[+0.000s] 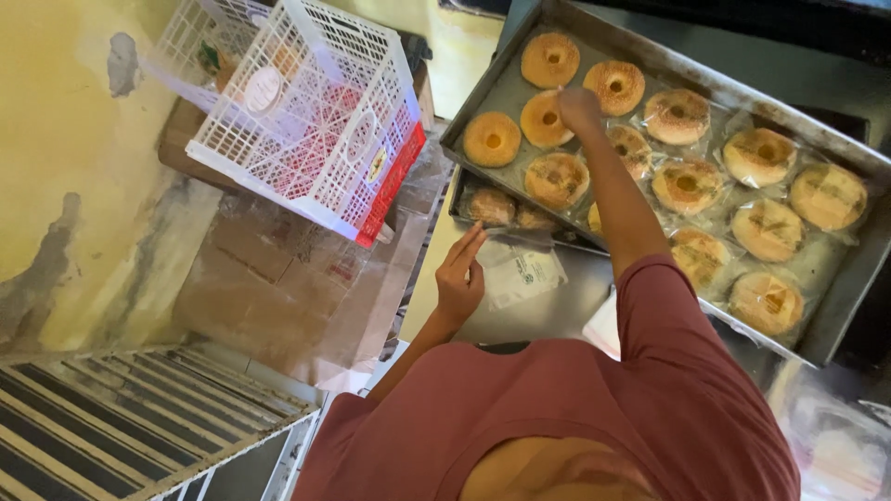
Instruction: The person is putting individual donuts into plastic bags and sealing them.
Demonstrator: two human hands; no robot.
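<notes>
Tray inspection: right hand on unwrapped ring pastry, far-left end of tray.

White lattice crate [311, 111] stands left, well apart. Left hand [459, 278] hovers released, fingers straight, above a clear empty bag [522, 271] near the bench's near edge. Right hand [579, 105] is closed over 1 ring pastry [544, 121] on the metal tray [520, 83]; grip detail hidden. Judged light, soft, crumbly: lift by outer rim. Wrapped pastries [768, 229] fill the right end.

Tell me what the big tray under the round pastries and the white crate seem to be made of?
The tray looks like dull grey metal, with thin raised walls and a worn matte sheen. The white crate looks like moulded plastic: an even lattice of thin bars, glossy and uniform in colour.
</notes>
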